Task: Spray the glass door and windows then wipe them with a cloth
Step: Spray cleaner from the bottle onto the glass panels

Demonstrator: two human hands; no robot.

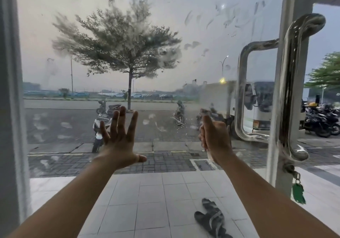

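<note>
While right hand (215,138) hides spray bottle (210,155) (mostly) | left hand (119,138) spread

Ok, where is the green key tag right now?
The green key tag hangs at the lower right of the head view, just below the bottom end of the steel door handle, to the right of the sandals.

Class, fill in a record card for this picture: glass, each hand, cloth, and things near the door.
Glass door: covered in wet smears and droplets
Left hand: open, fingers spread, raised at the glass
Right hand: grips a small clear spray bottle, mostly hidden
Cloth: not in view
Door handle: steel, on the right; green key tag hangs below
Sandals: on the tiles
</note>
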